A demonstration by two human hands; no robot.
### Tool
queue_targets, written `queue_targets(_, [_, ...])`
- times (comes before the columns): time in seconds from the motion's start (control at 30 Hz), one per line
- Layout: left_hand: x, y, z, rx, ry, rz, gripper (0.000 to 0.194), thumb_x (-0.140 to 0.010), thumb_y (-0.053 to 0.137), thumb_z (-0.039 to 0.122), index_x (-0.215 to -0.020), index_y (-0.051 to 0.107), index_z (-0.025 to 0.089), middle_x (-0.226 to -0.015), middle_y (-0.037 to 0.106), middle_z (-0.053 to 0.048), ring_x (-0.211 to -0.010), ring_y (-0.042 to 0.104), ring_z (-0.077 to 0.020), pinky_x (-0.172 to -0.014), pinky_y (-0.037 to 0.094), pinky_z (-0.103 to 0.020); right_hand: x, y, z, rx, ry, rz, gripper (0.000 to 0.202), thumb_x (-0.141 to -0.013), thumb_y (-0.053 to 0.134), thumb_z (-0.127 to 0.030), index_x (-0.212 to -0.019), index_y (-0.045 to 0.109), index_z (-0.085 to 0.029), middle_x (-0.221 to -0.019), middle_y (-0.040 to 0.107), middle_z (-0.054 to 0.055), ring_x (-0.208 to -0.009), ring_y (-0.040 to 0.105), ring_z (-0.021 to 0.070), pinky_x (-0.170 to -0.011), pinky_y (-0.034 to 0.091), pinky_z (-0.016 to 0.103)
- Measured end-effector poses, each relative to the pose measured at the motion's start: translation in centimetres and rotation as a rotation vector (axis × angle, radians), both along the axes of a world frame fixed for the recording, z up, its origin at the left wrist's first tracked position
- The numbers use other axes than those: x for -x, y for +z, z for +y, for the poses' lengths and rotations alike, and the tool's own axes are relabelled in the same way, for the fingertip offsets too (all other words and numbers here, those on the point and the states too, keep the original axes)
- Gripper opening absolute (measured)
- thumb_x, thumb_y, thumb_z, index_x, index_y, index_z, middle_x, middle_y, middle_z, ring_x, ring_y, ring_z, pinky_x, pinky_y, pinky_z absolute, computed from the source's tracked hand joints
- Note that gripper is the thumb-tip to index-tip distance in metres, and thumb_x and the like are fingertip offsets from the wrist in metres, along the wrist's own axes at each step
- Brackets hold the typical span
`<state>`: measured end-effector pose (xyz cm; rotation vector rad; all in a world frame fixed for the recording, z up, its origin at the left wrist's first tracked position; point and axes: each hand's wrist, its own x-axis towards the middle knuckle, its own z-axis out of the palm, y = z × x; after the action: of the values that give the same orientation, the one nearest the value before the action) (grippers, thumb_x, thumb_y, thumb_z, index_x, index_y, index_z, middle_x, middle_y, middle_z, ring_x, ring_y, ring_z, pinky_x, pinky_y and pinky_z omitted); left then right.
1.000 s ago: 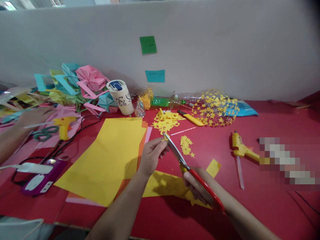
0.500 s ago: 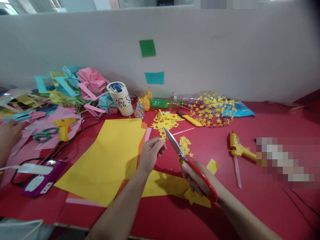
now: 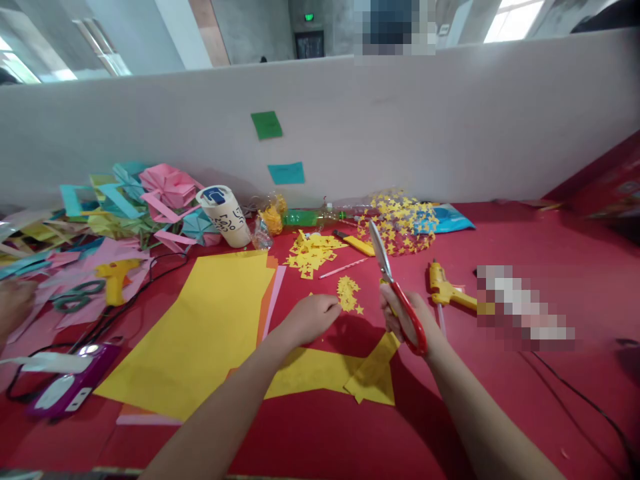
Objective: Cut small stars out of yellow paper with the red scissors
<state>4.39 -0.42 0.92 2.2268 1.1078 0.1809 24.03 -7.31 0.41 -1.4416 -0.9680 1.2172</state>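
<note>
My right hand [image 3: 407, 317] grips red-handled scissors [image 3: 395, 283], their blades pointing up and away from me. My left hand [image 3: 313, 317] is closed, with its fingertips at the edge of a small pile of yellow paper stars [image 3: 347, 293]. What those fingers pinch, if anything, is hidden. Just beyond lies a heap of yellow paper scraps [image 3: 313, 250] with star-shaped holes. Below both hands is a strip of yellow paper [image 3: 320, 373], with a smaller yellow piece [image 3: 377, 367] across its right end.
Yellow sheets [image 3: 200, 320] lie left of my hands. Behind are a white cup [image 3: 225, 217], a green bottle [image 3: 303, 217], a yellow cutter [image 3: 357, 244] and star-covered clear plastic [image 3: 400, 220]. A glue gun [image 3: 445, 290] lies right. Another person's hand [image 3: 15, 303] is far left.
My left hand has come down from the scraps to the star pile. My right hand has moved right with the scissors, away from the left. The view has tilted up and shifted right.
</note>
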Motion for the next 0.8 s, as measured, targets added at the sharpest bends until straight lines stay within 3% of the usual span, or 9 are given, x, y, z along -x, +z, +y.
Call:
queue_targets(0.07, [-1.1, -0.2, 0.6, -0.028, -0.089, 0.127, 0.033, -0.09, 0.038, 0.03, -0.069, 0.06, 0.02, -0.075, 0.066, -0.007, -0.067, 0.056, -0.0191, -0.058, 0.032, -0.029, 0.2, 0.1, 0.0, 0.009, 0.007, -0.003, 0.047, -0.079, 0.061, -0.064, -0.062, 0.046, -0.022, -0.035, 0.035, -0.011, -0.025, 0.034, 0.0075, -0.028, 0.029, 0.02])
queue_targets(0.23, [-2.9, -1.1, 1.5, -0.067, -0.136, 0.244, 0.026, -0.086, 0.048, 0.03, -0.073, 0.067, 0.02, -0.08, 0.071, -0.01, -0.074, 0.063, -0.0231, -0.062, 0.037, -0.03, -0.1, -0.2, 0.3, -0.002, 0.012, -0.009, 0.046, -0.075, 0.068, -0.059, -0.06, 0.045, -0.022, -0.036, 0.036, -0.01, -0.026, 0.034, 0.0076, -0.028, 0.027, 0.019])
queue_targets(0.53, [-2.5, -0.9, 2.8, -0.122, 0.002, 0.321, 0.035, -0.084, 0.055, 0.047, -0.065, 0.063, 0.018, -0.066, 0.066, -0.009, -0.066, 0.061, -0.0237, -0.058, 0.033, -0.03, -1.3, -0.1, 0.6, -0.042, -0.027, -0.066, 0.048, -0.074, 0.071, -0.058, -0.061, 0.043, -0.023, -0.036, 0.036, -0.01, -0.028, 0.037, 0.0087, -0.03, 0.025, 0.02])
queue_targets(0.67, [-3.1, -0.7, 0.9, -0.117, 0.032, 0.257, 0.032, -0.086, 0.052, 0.048, -0.077, 0.064, 0.019, -0.074, 0.067, -0.007, -0.067, 0.059, -0.0207, -0.057, 0.033, -0.029, -1.7, -0.1, 0.6, -0.056, -0.064, -0.071, 0.047, -0.074, 0.072, -0.06, -0.062, 0.046, -0.022, -0.037, 0.038, -0.01, -0.029, 0.038, 0.009, -0.031, 0.027, 0.02])
queue_targets(0.8, [-6.0, -1.8, -3.0, -0.076, -0.127, 0.031, 0.035, -0.081, 0.061, 0.049, -0.095, 0.063, 0.017, -0.098, 0.068, -0.012, -0.081, 0.063, -0.0254, -0.071, 0.045, -0.034, -1.7, 0.0, 0.7, -0.063, -0.123, -0.033, 0.048, -0.075, 0.069, -0.063, -0.063, 0.046, -0.022, -0.038, 0.035, -0.01, -0.029, 0.035, 0.0083, -0.028, 0.027, 0.02])
